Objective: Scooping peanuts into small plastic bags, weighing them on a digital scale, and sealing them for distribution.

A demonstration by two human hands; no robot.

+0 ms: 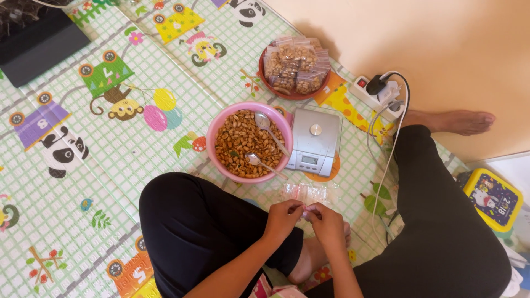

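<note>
While the person sits cross-legged on the patterned floor mat [83,165], both hands meet just above the ankles: the left hand [282,216] and the right hand [326,221] each pinch a small clear plastic bag [305,209] between fingertips, held at the midline, equally near to both. More empty bags [306,193] lie flat just beyond the hands, their long axis running left to right. Farther out, slightly left, stands the pink bowl [221,124] of roasted peanuts with 2 spoons [265,124] — the digital scale [314,140] touches its right side. A red bowl [265,77] of filled packets sits beyond.
</note>
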